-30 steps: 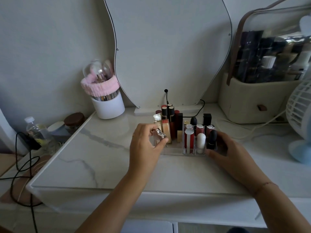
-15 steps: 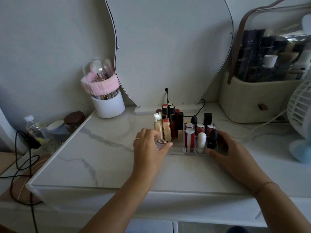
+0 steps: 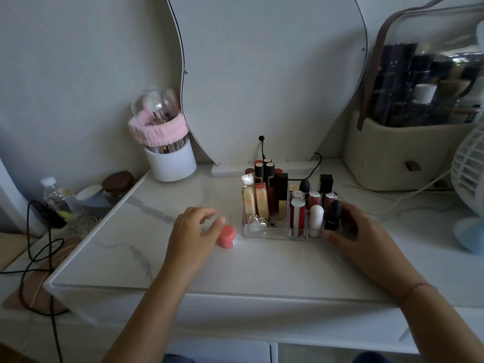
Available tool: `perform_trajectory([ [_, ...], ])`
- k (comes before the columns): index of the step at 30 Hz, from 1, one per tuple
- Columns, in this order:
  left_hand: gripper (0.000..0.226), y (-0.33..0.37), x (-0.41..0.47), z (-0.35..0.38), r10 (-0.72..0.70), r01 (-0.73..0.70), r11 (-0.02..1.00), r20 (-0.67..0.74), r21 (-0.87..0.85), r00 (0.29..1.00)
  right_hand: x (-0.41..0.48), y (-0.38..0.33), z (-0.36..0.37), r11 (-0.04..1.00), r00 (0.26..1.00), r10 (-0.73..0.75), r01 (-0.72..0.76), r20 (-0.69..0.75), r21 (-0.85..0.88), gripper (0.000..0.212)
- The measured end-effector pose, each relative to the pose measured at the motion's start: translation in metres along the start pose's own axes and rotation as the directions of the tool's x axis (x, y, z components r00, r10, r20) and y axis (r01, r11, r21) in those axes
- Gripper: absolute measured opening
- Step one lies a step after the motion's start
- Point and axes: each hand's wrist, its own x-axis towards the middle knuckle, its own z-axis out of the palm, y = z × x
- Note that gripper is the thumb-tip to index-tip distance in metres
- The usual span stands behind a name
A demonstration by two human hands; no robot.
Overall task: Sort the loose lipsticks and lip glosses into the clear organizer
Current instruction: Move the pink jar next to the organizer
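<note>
A clear organizer [image 3: 267, 233] stands in the middle of the white marble table [image 3: 136, 247], filled with several upright lipsticks and lip glosses. A small silver item [image 3: 256, 221] lies in its front left compartment. Just left of the organizer a small coral-pink pot [image 3: 227, 236] rests on the table. My left hand [image 3: 195, 234] hovers beside the pot, fingers apart, fingertips near its top. My right hand [image 3: 358, 231] rests against the organizer's right end, fingers curled around a black lipstick [image 3: 332, 214] standing there.
A white brush cup [image 3: 171, 159] with a pink headband stands at the back left, before a mirror [image 3: 272, 74]. A beige cosmetics case [image 3: 392, 150] and a white fan [image 3: 468, 184] occupy the right. A bottle [image 3: 61, 203], jars and black cables sit off the table's left edge.
My left hand let go of the silver item into the organizer's front left compartment and pulled back left, uncovering the coral pot. My right hand stayed at the organizer.
</note>
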Motion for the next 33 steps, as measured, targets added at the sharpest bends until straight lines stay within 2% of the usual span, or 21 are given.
perform_trajectory([
  [4,0.035,-0.009,-0.006,-0.004,-0.069,0.082,0.995,0.188,-0.064,0.98,0.0,-0.001,0.0,1.0,1.0,0.007,-0.007,0.009,-0.005,0.061],
  [8,0.049,-0.007,-0.009,-0.007,-0.002,0.044,0.989,0.281,-0.143,0.96,0.0,-0.002,0.0,1.0,1.0,-0.002,0.002,0.009,0.005,0.059],
  [10,0.05,-0.005,-0.012,-0.005,0.033,0.019,0.986,0.309,-0.165,0.951,0.0,-0.002,0.0,1.0,1.0,-0.003,0.003,0.006,0.005,0.058],
  [14,0.032,-0.001,-0.019,0.0,0.097,-0.06,0.986,0.235,-0.158,0.967,0.001,-0.002,0.0,1.0,1.0,-0.005,0.005,0.013,0.01,0.06],
  [17,0.024,0.012,-0.017,0.001,0.137,-0.103,0.97,0.143,-0.222,0.98,0.001,0.0,0.0,1.0,1.0,-0.011,0.011,0.011,0.001,0.06],
  [22,0.029,0.056,-0.012,0.024,0.28,-0.281,0.925,-0.044,-0.254,0.959,0.001,-0.001,0.0,1.0,1.0,-0.007,0.007,0.007,0.022,0.058],
  [27,0.035,0.068,-0.012,0.056,0.417,-0.417,0.909,-0.086,0.011,0.905,0.001,0.0,0.0,0.999,1.0,-0.008,0.008,0.014,0.034,0.057],
  [33,0.038,0.069,-0.008,0.063,0.473,-0.451,0.878,-0.144,0.16,0.869,0.001,0.0,0.0,0.999,1.0,-0.012,0.012,0.015,0.032,0.057],
])
